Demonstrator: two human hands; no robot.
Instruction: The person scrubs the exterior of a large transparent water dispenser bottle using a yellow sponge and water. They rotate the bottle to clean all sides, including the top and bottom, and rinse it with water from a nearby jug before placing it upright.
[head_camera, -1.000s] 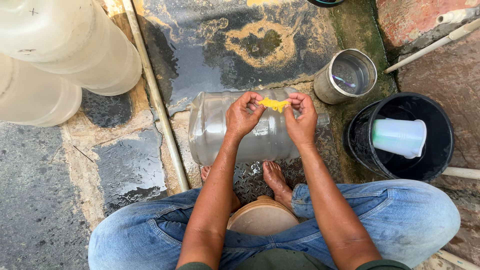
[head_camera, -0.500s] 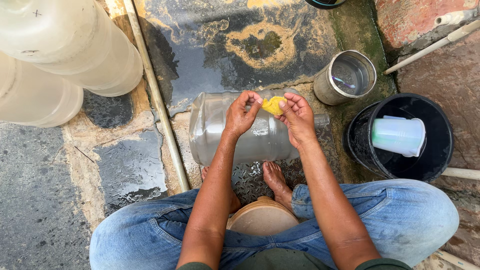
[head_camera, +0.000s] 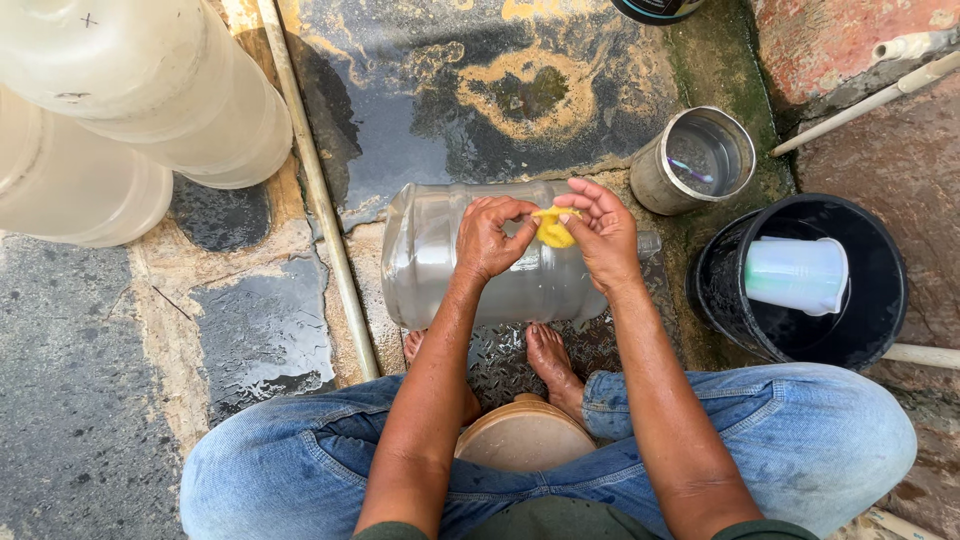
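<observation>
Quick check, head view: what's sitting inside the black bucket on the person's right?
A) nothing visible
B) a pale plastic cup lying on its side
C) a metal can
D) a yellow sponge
B: a pale plastic cup lies on its side inside the black bucket; the metal can stands apart on the wet ground, and the yellow piece is between both hands.

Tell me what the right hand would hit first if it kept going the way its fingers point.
The right hand points left toward the left hand. It already pinches the yellow piece between them, so it would probably meet the left hand's fingertips first, above the clear water jug lying on its side. Depth is uncertain.
</observation>
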